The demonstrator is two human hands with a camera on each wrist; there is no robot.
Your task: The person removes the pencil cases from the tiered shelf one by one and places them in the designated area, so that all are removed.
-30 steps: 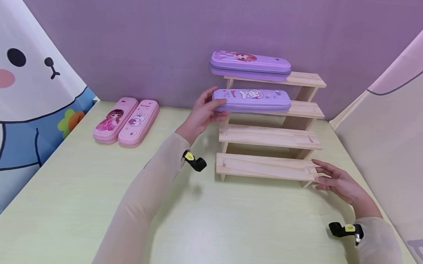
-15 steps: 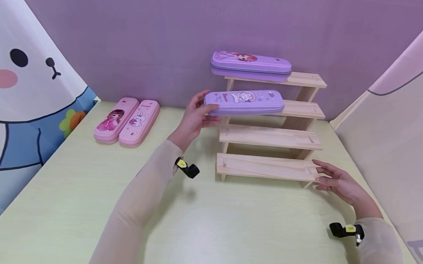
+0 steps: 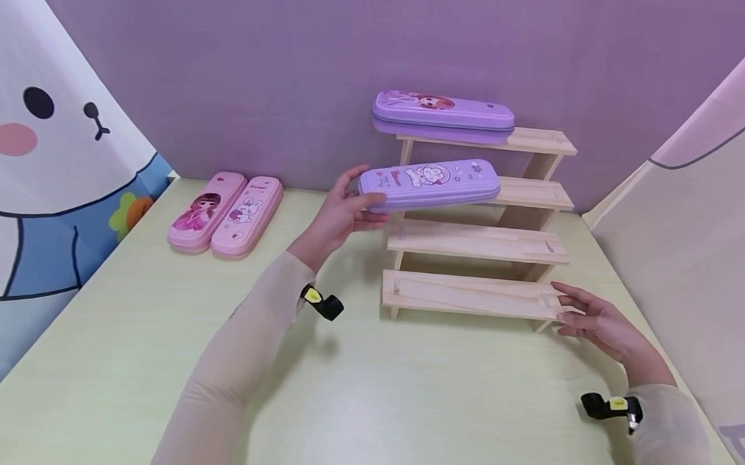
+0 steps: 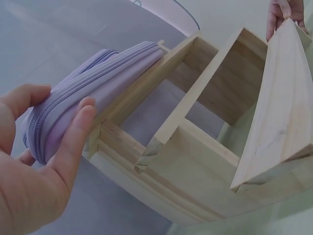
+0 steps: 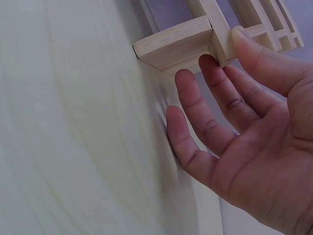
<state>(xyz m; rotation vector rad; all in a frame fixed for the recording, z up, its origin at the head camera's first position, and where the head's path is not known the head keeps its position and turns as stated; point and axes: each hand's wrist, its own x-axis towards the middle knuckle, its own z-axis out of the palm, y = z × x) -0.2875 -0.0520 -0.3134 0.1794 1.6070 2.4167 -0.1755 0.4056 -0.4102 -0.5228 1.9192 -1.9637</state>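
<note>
Held case (image 3: pixel 429 184) now nearer "Sweet" case (image 3: pixel 247 219)

Right hand (image 5: pixel 239 147): palm in view, fingers bent and spread | wooden stand (image 5: pixel 171 44): one corner between thumb and fingers, thumb tip touching it | other steps: receding above the thumb | table (image 5: pixel 73 122): pale, left of the fingers | purplish backdrop (image 5: pixel 306 14): behind the stand, above the thumb

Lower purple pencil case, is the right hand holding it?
No, the left hand holds the lower purple pencil case; the right hand touches the wooden rack.
</note>
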